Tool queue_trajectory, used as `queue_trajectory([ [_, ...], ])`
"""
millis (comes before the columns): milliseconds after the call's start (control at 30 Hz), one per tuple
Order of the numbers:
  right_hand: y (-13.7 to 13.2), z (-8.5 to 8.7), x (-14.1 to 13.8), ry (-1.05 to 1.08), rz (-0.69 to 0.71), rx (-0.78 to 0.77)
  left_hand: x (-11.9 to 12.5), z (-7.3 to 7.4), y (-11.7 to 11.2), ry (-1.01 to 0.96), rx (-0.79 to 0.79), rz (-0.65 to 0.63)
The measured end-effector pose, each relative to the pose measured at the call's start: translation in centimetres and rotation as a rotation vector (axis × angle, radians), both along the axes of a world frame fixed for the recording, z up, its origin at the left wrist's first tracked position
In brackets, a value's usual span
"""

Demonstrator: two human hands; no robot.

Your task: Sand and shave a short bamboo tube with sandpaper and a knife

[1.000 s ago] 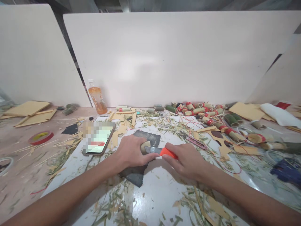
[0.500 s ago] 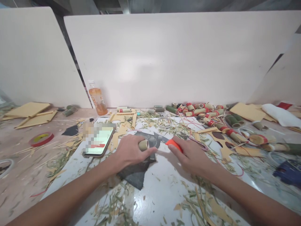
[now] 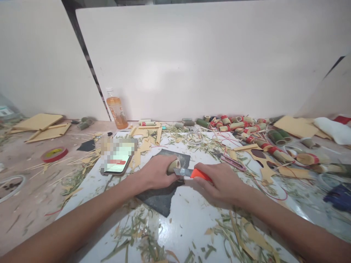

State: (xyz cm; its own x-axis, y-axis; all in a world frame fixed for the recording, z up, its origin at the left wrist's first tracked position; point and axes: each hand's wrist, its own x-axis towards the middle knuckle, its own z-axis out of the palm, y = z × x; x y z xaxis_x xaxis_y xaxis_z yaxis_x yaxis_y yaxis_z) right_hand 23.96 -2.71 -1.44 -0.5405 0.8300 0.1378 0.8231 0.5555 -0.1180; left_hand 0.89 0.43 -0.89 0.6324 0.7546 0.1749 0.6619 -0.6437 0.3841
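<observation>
My left hand [image 3: 159, 171] is closed around a short bamboo tube [image 3: 173, 167], its hollow cut end facing right. In my right hand [image 3: 219, 180] is a utility knife with an orange handle [image 3: 201, 174]. Its blade [image 3: 183, 172] points left and lies against or just in front of the tube's open end; exact contact I cannot tell. Beneath my left hand lies a dark grey sheet of sandpaper [image 3: 161, 202] on a white board [image 3: 186, 226]. My fingertips around the tube are partly hidden.
A phone [image 3: 116, 160] lies left of my hands, with a drink bottle [image 3: 117, 111] behind it. Red tape [image 3: 55, 154] is farther left. Several red-banded bamboo pieces [image 3: 236, 126] are heaped at the back right. Green shavings [image 3: 142, 233] litter the board. A white panel [image 3: 192, 65] rises behind.
The knife blade has swung from pointing away beyond the tube to the tube's open end. My left hand has shifted slightly right with the tube. The view has tilted down a little.
</observation>
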Motion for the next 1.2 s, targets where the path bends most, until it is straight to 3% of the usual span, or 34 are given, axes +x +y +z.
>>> queue_trajectory([
  [367, -0.8, 0.7, -0.8, -0.058, 0.013, -0.066, 0.0, -0.2, -0.6, 0.155, 0.096, 0.074],
  [867, -1.5, 0.2, -1.3, -0.063, -0.088, 0.025, 0.2, 0.5, -0.7, 0.198, 0.163, 0.222],
  [1100, -0.9, 0.4, -0.9, 0.104, -0.211, -0.006, 0.2, 0.9, -0.6, 0.139, 0.179, 0.265],
  [1200, -0.5, 0.5, -0.6, 0.171, -0.184, -0.009, 0.1, 1.2, -0.7, 0.113, 0.164, 0.236],
])
